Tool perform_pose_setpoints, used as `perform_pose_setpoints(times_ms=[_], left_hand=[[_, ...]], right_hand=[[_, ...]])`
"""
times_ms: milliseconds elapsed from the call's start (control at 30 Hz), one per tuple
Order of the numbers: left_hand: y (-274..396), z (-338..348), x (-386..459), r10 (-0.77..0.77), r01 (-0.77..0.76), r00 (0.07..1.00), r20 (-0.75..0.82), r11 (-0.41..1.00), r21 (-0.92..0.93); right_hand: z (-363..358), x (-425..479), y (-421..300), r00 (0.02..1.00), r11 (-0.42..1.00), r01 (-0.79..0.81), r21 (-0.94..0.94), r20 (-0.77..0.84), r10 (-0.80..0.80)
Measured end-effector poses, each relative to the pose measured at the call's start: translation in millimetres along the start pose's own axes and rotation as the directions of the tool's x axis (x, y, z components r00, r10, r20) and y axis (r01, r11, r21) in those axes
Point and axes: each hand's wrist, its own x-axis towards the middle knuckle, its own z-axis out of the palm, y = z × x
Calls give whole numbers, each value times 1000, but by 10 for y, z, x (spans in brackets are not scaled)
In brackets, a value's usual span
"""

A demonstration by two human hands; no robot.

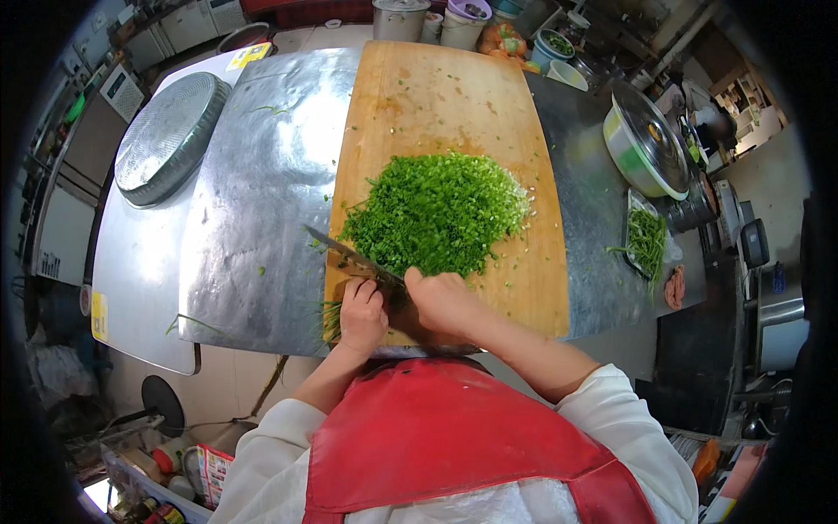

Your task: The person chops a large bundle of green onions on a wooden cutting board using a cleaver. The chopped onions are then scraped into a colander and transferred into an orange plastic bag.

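Note:
A wooden cutting board (445, 98) lies in front of me with a broad heap of chopped green onions (432, 209) at its middle. The heap runs from dark green on the left to pale pieces at the right. My right hand (445, 301) grips a kitchen knife (353, 254), its blade slanting up and left along the heap's near edge. Just below the blade, my left hand (364, 314) presses down with curled fingers at the board's near left corner. Uncut green stalks (331, 319) stick out on the left of that hand, which hides the rest of them.
A metal tabletop (275, 196) surrounds the board. On the far left rests a round metal pan (173, 137). To the right are a lidded bowl (645, 144), a tray of green stalks (645, 239) and a crumpled pinkish cloth (674, 287). Another person (710, 124) is at the far right.

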Motion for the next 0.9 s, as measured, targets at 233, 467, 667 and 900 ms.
perform_pose_setpoints(times_ms=[233, 467, 667, 900], left_hand=[[20, 20, -23, -123, 122, 992, -9, 991, -51], [47, -29, -71, -54, 55, 995, 86, 998, -2], [113, -100, -63, 6, -5, 1000, 29, 1000, -8], [26, 27, -106, -104, 104, 987, 121, 995, 3]], right_hand=[[-210, -263, -16, 996, 1000, 16, -11, 86, -15], [-34, -68, -102, 999, 999, 31, 35, -11, -31], [-33, -95, 20, 1000, 999, -2, 32, -13, 3], [-133, -228, -61, 997, 999, 18, 26, 70, -20]])
